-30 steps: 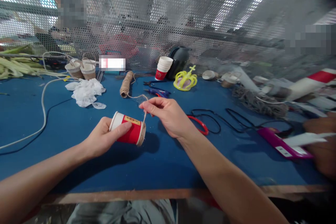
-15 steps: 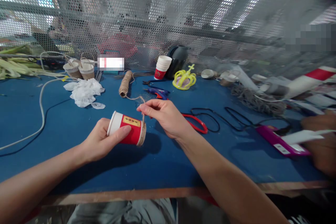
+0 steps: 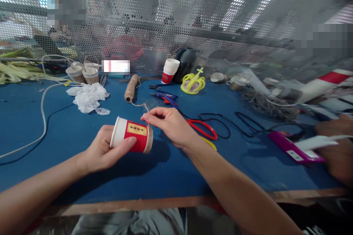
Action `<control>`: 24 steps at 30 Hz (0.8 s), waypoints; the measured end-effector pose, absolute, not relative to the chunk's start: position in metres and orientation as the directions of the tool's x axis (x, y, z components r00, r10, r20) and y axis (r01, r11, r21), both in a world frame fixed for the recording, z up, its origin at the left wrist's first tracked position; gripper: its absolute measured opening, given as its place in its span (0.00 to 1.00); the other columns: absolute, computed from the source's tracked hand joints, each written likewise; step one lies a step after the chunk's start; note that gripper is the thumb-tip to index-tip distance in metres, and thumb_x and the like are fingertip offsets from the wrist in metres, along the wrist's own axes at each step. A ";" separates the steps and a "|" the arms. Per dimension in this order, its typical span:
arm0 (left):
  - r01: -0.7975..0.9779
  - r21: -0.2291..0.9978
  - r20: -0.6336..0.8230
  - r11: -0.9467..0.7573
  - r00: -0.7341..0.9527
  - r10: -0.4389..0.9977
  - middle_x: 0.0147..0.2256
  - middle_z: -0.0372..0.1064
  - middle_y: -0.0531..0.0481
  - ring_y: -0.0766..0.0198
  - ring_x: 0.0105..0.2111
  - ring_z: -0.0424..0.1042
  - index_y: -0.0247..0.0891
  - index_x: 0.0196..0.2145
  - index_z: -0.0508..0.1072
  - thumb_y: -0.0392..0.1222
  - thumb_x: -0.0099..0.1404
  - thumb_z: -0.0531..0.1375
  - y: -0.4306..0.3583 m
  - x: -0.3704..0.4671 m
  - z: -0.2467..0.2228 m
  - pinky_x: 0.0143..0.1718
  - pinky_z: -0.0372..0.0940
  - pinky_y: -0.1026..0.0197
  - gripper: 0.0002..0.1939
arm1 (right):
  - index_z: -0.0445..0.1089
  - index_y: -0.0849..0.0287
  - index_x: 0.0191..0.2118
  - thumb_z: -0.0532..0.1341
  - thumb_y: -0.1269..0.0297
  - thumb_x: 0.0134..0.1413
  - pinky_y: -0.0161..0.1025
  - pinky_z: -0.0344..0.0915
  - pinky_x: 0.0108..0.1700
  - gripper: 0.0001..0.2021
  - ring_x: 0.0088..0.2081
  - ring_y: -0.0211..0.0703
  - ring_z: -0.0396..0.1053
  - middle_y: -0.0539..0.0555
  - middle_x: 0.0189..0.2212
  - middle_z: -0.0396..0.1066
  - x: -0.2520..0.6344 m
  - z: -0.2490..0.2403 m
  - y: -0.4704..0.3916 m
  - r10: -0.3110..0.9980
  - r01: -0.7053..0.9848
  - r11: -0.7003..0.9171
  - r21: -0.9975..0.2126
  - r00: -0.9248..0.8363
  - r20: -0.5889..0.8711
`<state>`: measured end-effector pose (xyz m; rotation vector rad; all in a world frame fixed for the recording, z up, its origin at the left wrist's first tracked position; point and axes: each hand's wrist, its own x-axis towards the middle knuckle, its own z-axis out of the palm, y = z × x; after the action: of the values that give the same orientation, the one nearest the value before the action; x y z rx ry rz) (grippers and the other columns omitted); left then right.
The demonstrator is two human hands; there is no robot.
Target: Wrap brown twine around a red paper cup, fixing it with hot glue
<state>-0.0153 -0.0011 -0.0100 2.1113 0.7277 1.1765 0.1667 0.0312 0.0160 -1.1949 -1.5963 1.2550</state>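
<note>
My left hand is closed round a red and white paper cup, held on its side with the rim to the left. Tan twine is wound about the base end of the cup. Between the thumb and fingers of my right hand, just above that end, the loose strand of twine is pinched. The strand runs back to a twine roll lying on the blue table.
White lace and twine-wrapped cups lie to the left. Behind are stacked paper cups, a dark jug, a yellow crown and a glue gun. A purple power strip sits right, beside another person's hand.
My right hand has moved slightly left and down, bringing the strand closer to the cup. The cup has shifted slightly left. A yellow handle now shows beside my right wrist.
</note>
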 end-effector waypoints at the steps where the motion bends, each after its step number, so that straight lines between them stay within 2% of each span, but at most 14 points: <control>1: 0.168 0.725 0.543 -0.668 0.456 0.705 0.14 0.49 0.60 0.75 0.14 0.48 0.36 0.15 0.59 0.32 0.59 0.54 -0.001 -0.015 -0.010 0.15 0.47 0.69 0.16 | 0.72 0.61 0.26 0.63 0.59 0.42 0.37 0.60 0.35 0.10 0.28 0.36 0.65 0.51 0.24 0.71 0.167 0.016 0.031 0.963 0.211 0.076 -0.975 -0.270 0.017; 12: 0.173 0.701 0.564 -0.692 0.460 0.686 0.14 0.51 0.59 0.74 0.15 0.50 0.36 0.15 0.60 0.31 0.59 0.54 -0.002 -0.016 -0.010 0.16 0.49 0.69 0.16 | 0.71 0.62 0.26 0.62 0.59 0.43 0.37 0.60 0.35 0.10 0.28 0.36 0.65 0.51 0.24 0.70 0.167 0.015 0.030 0.960 0.233 0.078 -0.969 -0.278 0.011; 17: 0.130 0.703 0.589 -0.699 0.444 0.675 0.13 0.51 0.59 0.75 0.14 0.49 0.35 0.15 0.60 0.32 0.59 0.54 0.000 -0.015 -0.011 0.15 0.47 0.69 0.15 | 0.71 0.62 0.25 0.62 0.60 0.42 0.36 0.58 0.33 0.09 0.27 0.35 0.64 0.50 0.23 0.70 0.166 0.013 0.031 0.962 0.241 0.083 -0.967 -0.274 0.014; 24: 0.189 0.793 0.476 -0.579 0.402 0.783 0.14 0.49 0.58 0.74 0.15 0.48 0.35 0.14 0.59 0.37 0.61 0.52 -0.001 -0.015 -0.012 0.15 0.47 0.68 0.18 | 0.71 0.62 0.26 0.62 0.58 0.43 0.35 0.57 0.30 0.10 0.25 0.35 0.62 0.49 0.22 0.68 0.166 0.008 0.035 0.955 0.231 0.078 -0.970 -0.297 0.006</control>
<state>-0.0151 -0.0009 -0.0124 2.0073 0.8260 1.1662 0.1664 0.0353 0.0078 -1.1978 -1.6348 1.2683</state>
